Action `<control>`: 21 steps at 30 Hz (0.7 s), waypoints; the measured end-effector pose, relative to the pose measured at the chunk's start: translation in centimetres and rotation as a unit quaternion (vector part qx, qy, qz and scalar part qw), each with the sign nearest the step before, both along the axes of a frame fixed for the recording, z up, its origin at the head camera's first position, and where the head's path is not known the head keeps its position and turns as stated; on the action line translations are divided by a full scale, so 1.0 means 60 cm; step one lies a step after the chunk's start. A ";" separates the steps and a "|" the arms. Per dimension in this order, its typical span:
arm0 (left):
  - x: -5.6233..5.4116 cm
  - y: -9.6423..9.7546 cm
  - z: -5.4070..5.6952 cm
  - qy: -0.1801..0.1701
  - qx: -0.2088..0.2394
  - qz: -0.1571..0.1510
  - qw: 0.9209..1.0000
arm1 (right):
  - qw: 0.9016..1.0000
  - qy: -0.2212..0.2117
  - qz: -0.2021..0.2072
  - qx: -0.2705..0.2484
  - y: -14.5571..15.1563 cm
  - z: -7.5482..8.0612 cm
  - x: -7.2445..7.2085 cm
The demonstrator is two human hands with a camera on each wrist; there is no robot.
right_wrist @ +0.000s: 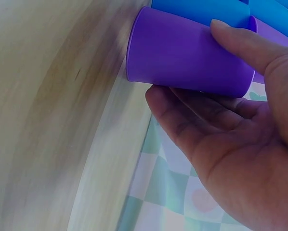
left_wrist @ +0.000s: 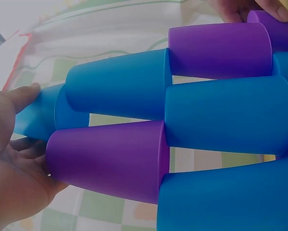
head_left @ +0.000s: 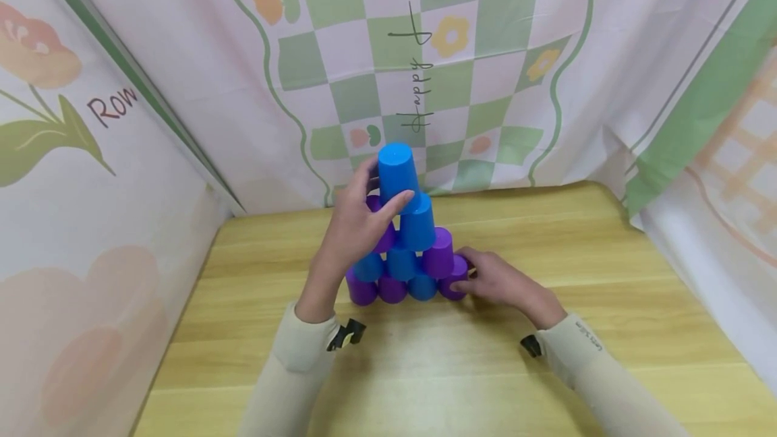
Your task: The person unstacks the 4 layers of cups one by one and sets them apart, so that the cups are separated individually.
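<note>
We see, in the head view, the left hand (head_left: 359,216) gripping an upturned blue cup (head_left: 396,172) atop a pyramid (head_left: 402,263) at centre, the right hand (head_left: 500,280) curled around a purple cup (head_left: 452,280) at its base. Our left wrist view puts the blue cup far left; our right wrist view, the tapered purple cup upper centre.
</note>
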State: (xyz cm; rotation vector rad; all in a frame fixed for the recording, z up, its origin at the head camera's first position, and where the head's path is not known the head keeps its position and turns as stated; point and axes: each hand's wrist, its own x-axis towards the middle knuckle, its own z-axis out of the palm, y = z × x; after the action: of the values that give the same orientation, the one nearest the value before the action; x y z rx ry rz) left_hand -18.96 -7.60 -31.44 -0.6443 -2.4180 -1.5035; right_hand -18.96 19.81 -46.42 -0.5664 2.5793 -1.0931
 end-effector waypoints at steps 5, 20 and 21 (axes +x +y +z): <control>0.002 -0.002 0.000 0.000 0.007 -0.001 1.000 | 1.000 -0.002 -0.001 0.001 -0.003 0.002 0.001; 0.018 -0.021 0.003 0.036 0.036 0.006 0.999 | 1.000 0.006 -0.002 0.013 -0.008 0.004 0.002; 0.019 -0.023 0.002 0.037 0.038 0.005 0.999 | 1.000 0.006 -0.003 0.015 -0.008 0.004 0.002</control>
State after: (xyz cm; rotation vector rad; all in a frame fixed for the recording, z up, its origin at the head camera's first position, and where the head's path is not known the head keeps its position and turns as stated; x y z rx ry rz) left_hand -17.84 -8.97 -31.31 -0.6585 -2.2941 -1.5303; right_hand -18.86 19.30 -46.21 -0.5601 2.6051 -1.0557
